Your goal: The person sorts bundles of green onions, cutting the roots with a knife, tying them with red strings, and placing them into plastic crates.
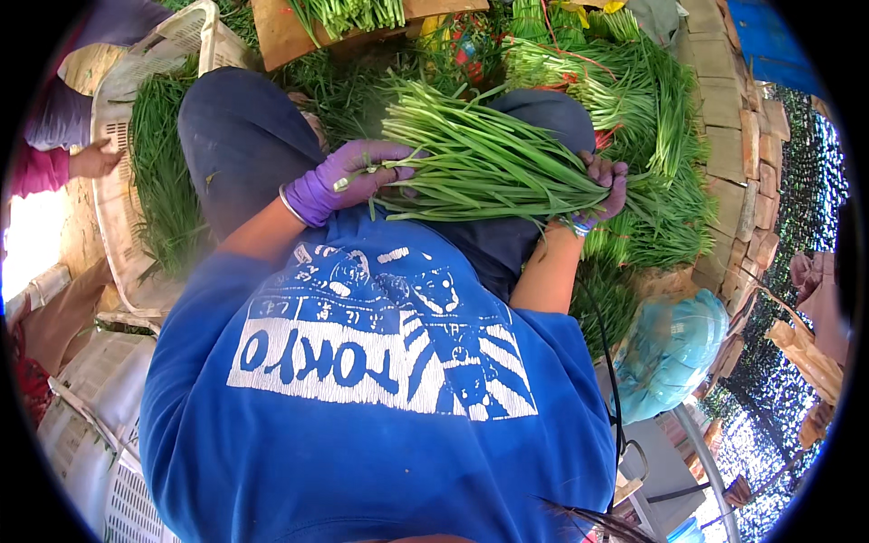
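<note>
A thick bunch of garlic chives (493, 154) lies level across my lap, its pale cut ends on the left and its darker green leaves on the right. My left hand (358, 176), in a purple glove, grips the bunch by the pale end, fingers wrapped partly behind the stalks. At the leafy end my right hand (608, 187), in a stained purple glove, closes around the leaves, with some tips poking out past it. Behind the bunch, my knees in dark trousers are spread apart.
Tied green bundles (634, 118) are heaped at my right beside a brick edge (724, 136). A white plastic crate (113, 208) of loose greens stands left, another person's hand (95, 160) at its rim. A wooden board (362, 32) bears more stalks ahead. A blue plastic bag (674, 348) sits right.
</note>
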### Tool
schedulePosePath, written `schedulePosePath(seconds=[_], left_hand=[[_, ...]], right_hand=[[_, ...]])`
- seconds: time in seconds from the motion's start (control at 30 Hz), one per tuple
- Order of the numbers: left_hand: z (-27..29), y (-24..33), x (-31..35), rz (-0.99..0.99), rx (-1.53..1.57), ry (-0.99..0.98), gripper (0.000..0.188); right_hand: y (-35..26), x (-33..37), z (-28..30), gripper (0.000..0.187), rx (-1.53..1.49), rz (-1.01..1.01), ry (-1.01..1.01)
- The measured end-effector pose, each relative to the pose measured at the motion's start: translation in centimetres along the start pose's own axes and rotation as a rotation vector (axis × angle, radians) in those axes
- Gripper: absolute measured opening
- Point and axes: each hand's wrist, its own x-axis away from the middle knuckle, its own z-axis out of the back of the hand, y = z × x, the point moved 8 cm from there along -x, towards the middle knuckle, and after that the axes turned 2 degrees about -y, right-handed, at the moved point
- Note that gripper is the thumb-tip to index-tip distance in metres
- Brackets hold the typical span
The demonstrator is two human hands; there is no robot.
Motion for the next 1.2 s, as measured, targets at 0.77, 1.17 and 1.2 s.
schedulePosePath(seconds=[0.77,1.17,1.2], left_hand=[[-1.7,-4.1,-5.3,0.391,0.183,-0.030,0.022],[13.0,-0.8,5.9,0.063,0.271,0.167,0.020],[12.4,0.1,5.5,0.307,-0.309,0.252,0.031]], right_hand=[[0.2,-0.1,-0.8,0.022,0.030,0.037,-0.100],[-0.1,-2.2,0.1,0.020,-0.004,0.027,-0.220],[-0.8,-2.6,-0.1,0.016,0.080,-0.070,-0.211]])
